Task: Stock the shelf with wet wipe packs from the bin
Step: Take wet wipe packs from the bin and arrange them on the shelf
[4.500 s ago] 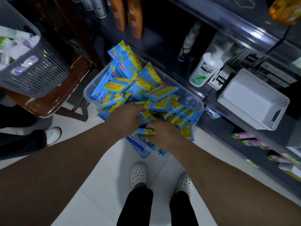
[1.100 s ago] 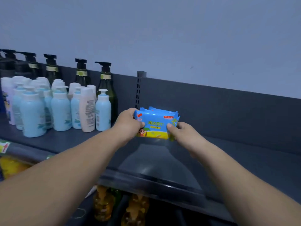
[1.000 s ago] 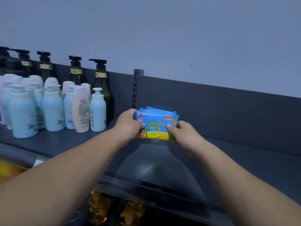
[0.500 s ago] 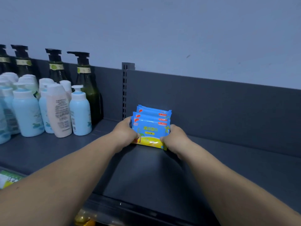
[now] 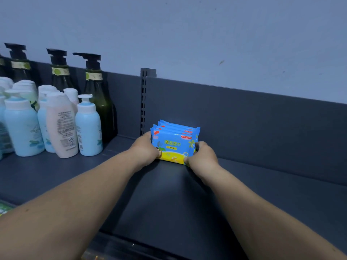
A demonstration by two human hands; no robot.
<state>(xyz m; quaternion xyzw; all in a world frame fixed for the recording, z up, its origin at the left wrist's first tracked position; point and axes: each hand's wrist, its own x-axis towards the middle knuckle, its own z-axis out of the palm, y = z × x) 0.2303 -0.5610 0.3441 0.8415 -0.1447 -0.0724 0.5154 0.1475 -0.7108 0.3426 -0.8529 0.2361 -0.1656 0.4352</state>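
**Wet wipe packs held upright at the back of the shelf**

The dark grey shelf (image 5: 169,203) fills the lower half of the view, with its back panel (image 5: 253,132) running from 9 o'clock to 3 o'clock under a pale wall. A slotted upright (image 5: 143,102) stands at about 11 o'clock from the frame's middle. Bottles crowd the 9 o'clock side: dark green pump bottles (image 5: 97,106) at the rear, then light blue bottles (image 5: 88,128) and one pink bottle (image 5: 60,126) in front of them.

The wet wipe packs (image 5: 174,141) stand just past the frame's middle toward 12 o'clock, near the back panel. They form a small row on edge, one behind another, with their lower edges on the shelf. The front pack is bright blue with a yellow lower band, a red mark at its top left corner and printed lettering across the face.

Both bare forearms reach in from 7 and 5 o'clock. The left hand (image 5: 144,151) grips the row's 9 o'clock end, fingers curled round it. The right hand (image 5: 202,158) grips the 3 o'clock end, its thumb lying on the front pack's lower corner.
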